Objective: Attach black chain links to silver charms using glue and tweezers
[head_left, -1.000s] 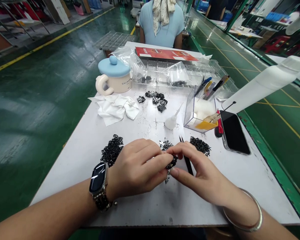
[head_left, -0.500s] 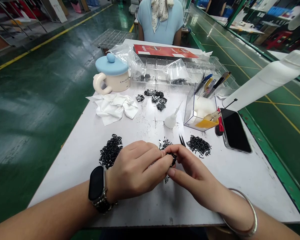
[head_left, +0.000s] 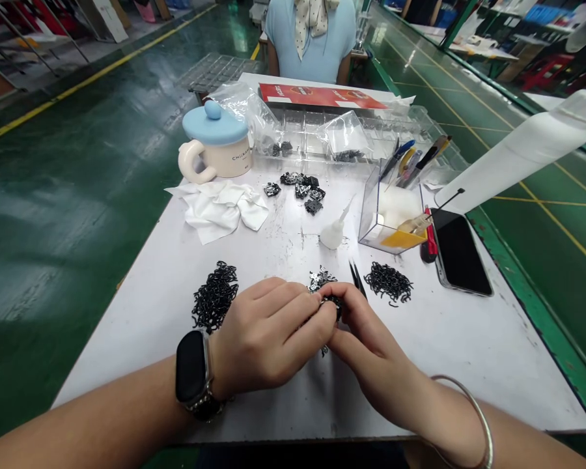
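L hand (head_left: pixel 266 335) & R hand (head_left: pixel 374 358) curled tight, both pinching tangled black metal clips (head_left: pixel 333 305) between them; black tweezers (head_left: pixel 357 279) just past R hand. Blue-lidded mug (head_left: pixel 216 146) beyond hands reads "CHII…".

A factory workshop: a glossy green epoxy floor (head_left: pixel 63 221) marked with yellow lane lines (head_left: pixel 78 93) runs past work tables, a co-worker (head_left: pixel 311 42) sits just beyond, and small black parts (head_left: pixel 215 296) lie heaped on the white table (head_left: pixel 488 371).

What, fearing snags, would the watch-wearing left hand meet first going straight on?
The left hand would likely meet small black metal parts, then the right hand; depth unclear.
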Demonstrator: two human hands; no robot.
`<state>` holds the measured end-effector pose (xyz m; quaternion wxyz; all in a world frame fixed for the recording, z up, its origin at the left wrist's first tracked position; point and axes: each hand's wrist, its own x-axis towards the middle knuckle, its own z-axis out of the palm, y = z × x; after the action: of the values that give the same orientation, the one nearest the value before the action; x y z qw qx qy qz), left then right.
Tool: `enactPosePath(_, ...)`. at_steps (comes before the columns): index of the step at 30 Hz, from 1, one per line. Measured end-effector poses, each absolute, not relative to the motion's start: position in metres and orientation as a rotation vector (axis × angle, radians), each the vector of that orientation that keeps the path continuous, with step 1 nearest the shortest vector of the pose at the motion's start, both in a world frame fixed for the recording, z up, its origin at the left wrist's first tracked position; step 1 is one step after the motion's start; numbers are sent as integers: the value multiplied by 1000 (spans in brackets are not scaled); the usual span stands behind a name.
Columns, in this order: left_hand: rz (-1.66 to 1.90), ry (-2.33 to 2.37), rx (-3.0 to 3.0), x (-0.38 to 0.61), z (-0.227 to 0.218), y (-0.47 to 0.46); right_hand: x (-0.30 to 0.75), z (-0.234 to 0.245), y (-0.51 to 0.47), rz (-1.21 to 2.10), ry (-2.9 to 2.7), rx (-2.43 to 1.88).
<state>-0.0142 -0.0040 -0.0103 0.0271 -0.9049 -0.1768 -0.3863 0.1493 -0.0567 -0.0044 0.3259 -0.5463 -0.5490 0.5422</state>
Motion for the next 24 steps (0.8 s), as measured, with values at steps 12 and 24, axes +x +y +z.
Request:
enactPosePath(12, -1255, -556, -2770, -11, -11, -4, 148, -10, -61, 1182, -1638, -1438)
enactPosePath(24, -1276, -659, -2782, -11, -11, -4, 178, -4, -47, 967, -1763, -1328)
